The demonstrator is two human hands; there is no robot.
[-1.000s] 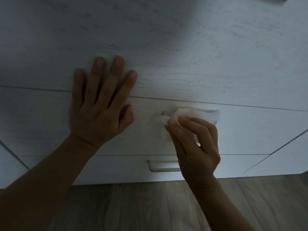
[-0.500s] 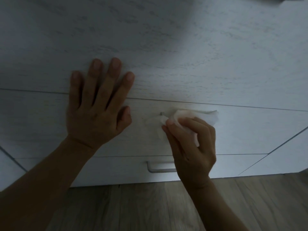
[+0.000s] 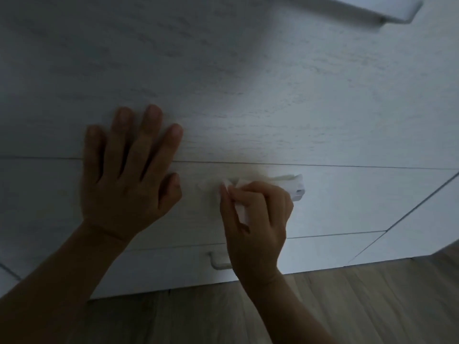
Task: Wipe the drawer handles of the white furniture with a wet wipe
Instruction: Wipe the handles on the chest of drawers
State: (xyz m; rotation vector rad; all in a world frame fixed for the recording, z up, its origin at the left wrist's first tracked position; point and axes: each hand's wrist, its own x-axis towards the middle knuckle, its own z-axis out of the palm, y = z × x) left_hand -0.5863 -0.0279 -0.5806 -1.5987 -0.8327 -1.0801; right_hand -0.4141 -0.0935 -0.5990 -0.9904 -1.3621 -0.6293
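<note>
Right hand (image 3: 255, 219) is pinching the wet wipe (image 3: 242, 213) in curled fingers on the drawer handle (image 3: 298, 188) and is sliding left, so the handle's right end is now showing. Left hand (image 3: 126, 175) is pressing flat, fingers straight, left of the handle. This handle is probably nearly done.

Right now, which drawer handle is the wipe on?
The middle handle, where the right hand presses the wipe. The top handle and the bottom handle are bare.
</note>
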